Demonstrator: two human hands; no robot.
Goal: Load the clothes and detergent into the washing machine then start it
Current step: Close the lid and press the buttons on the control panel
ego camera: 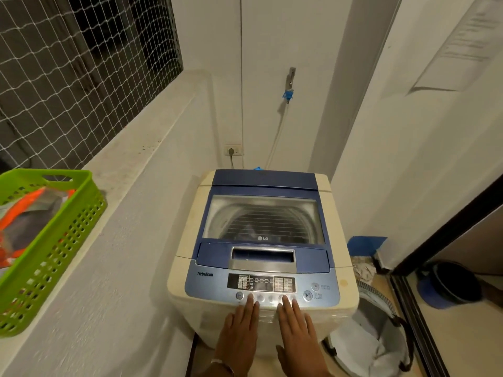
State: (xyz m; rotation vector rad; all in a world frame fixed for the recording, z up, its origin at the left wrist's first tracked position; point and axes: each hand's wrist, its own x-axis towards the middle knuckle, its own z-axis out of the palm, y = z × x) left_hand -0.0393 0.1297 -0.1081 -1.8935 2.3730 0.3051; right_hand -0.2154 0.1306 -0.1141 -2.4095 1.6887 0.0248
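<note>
A cream and blue top-loading washing machine (261, 240) stands in the middle with its glass lid (262, 216) closed. The steel drum shows through the glass. Both hands lie flat on the front edge, fingers stretched onto the control panel (261, 284). My left hand (241, 326) touches the row of round buttons at the left. My right hand (296, 323) touches the buttons further right, short of the start/pause button (307, 295). Neither hand holds anything. A green plastic basket (58, 240) on the ledge at left holds orange and grey packets.
A low white ledge (136, 170) runs along the left under a netted window. A tap with hose (289, 91) and a wall socket (233, 151) sit behind the machine. A laundry hamper (373, 330) stands at the right, beside a sliding door frame (424, 322).
</note>
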